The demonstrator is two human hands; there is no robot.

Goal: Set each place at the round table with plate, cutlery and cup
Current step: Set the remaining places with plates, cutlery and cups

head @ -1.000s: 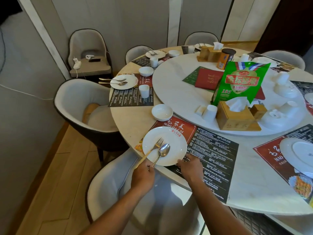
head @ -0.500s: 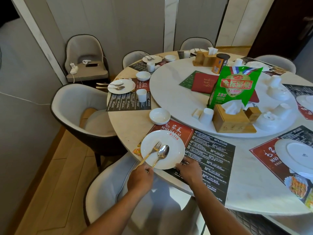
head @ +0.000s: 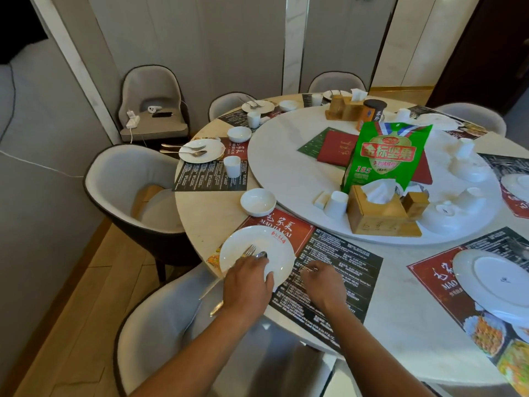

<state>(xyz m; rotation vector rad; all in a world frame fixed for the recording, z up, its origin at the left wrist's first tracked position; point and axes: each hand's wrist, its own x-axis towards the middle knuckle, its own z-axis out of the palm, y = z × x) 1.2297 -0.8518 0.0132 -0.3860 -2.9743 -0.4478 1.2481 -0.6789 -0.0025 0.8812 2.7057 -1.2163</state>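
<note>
My left hand holds fork and spoon over the plate; my right hand rests relaxed on the placemat just beside.

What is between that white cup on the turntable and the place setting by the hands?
Nothing visible. The upside-down cup stands near the turntable's edge, and only bare placemat lies between it and the plate.
</note>
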